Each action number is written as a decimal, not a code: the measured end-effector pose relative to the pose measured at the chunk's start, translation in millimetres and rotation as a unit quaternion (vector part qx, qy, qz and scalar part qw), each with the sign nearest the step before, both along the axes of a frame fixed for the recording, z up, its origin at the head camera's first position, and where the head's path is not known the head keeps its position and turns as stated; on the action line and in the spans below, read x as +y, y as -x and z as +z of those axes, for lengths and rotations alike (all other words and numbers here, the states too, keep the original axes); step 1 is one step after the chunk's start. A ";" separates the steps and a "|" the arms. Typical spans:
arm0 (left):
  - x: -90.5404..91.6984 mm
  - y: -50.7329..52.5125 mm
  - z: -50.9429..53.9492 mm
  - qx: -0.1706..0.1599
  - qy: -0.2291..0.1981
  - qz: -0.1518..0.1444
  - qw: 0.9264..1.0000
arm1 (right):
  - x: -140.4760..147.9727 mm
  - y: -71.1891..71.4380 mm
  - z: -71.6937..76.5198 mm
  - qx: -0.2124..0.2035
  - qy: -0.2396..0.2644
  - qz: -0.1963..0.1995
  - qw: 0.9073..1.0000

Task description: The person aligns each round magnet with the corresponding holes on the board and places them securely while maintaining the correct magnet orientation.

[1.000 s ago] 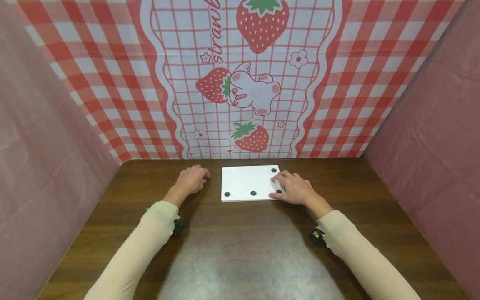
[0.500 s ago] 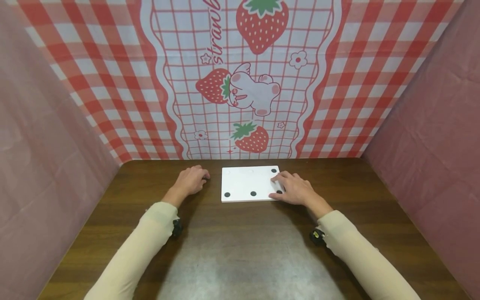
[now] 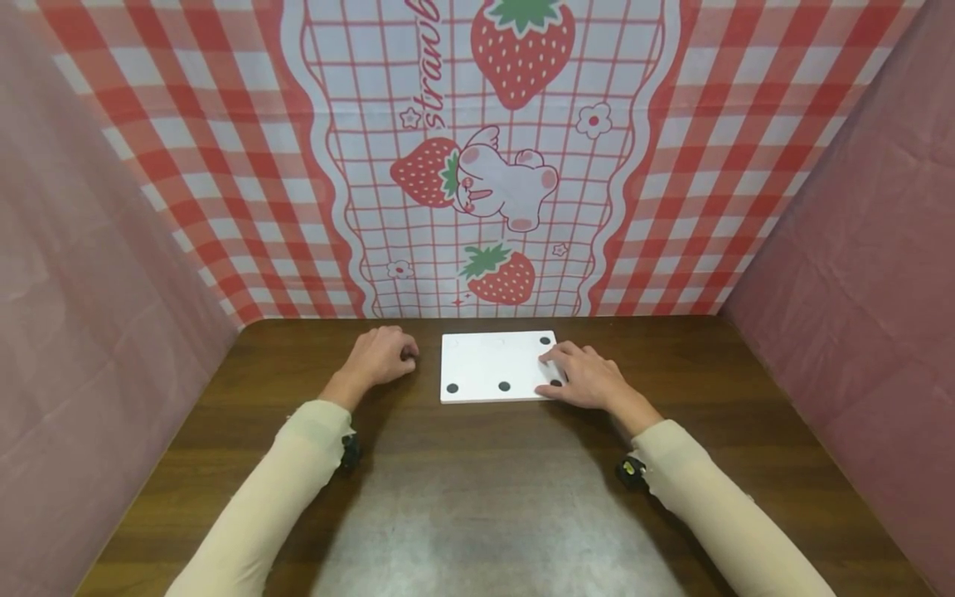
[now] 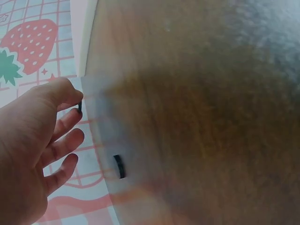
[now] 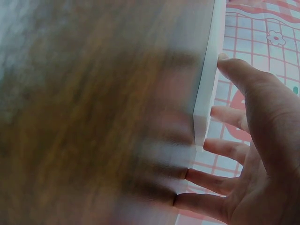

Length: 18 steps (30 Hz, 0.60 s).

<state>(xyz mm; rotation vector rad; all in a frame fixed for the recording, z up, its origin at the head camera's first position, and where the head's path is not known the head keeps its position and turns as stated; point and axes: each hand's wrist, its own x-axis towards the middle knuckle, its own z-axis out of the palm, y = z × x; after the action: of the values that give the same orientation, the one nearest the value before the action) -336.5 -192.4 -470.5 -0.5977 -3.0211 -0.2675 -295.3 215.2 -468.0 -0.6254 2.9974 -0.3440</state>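
A flat white board lies on the wooden table, with several black discs set near its edges and faint round marks along its far side. Left of the board, my left hand pinches a small dark disc edge-on between thumb and index finger. The other fingers curl loosely. Below them in the left wrist view, a second dark disc lies on the table. My right hand rests at the board's right end, thumb and some fingertips touching it, the others on the table. It partly covers the near right disc.
The brown table stretches toward me in front of the board. A strawberry-print cloth hangs behind the table's far edge. Pink cloth walls stand on both sides.
My left hand has shifted very slightly, its fingers a little more bunched. The right hand and the board have stayed in place.
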 end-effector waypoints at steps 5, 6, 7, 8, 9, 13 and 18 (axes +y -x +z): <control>8.8 -16.1 24.4 0.010 0.001 0.016 1.000 | -0.4 -0.6 -0.4 0.000 0.002 -0.001 1.000; 8.9 -16.4 25.5 0.013 0.000 0.016 1.000 | -0.4 -0.7 -0.6 0.000 0.002 -0.001 1.000; 8.8 -16.3 26.2 0.016 -0.001 0.016 1.000 | -0.4 -0.8 -0.8 0.000 0.002 -0.002 1.000; 8.7 -15.8 26.3 0.018 -0.002 0.016 1.000 | -0.4 -0.7 -1.0 0.000 0.002 -0.002 1.000; 8.6 -15.3 26.5 0.020 -0.003 0.015 1.000 | -0.4 -0.8 -1.2 0.000 0.002 -0.002 1.000; 9.4 -13.4 26.5 0.012 -0.008 0.013 1.000 | -0.2 -0.7 -1.2 0.002 0.002 -0.002 1.000; 1.2 13.8 -1.9 0.028 -0.018 -0.010 0.999 | -0.4 -0.6 -0.1 0.002 0.004 -0.001 1.000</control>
<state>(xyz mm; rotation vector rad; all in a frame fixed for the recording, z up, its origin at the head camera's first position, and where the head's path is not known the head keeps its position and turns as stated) -350.4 -191.2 -472.4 -0.6232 -2.9512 -0.3013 -294.7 214.8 -468.0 -0.6245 3.0023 -0.3540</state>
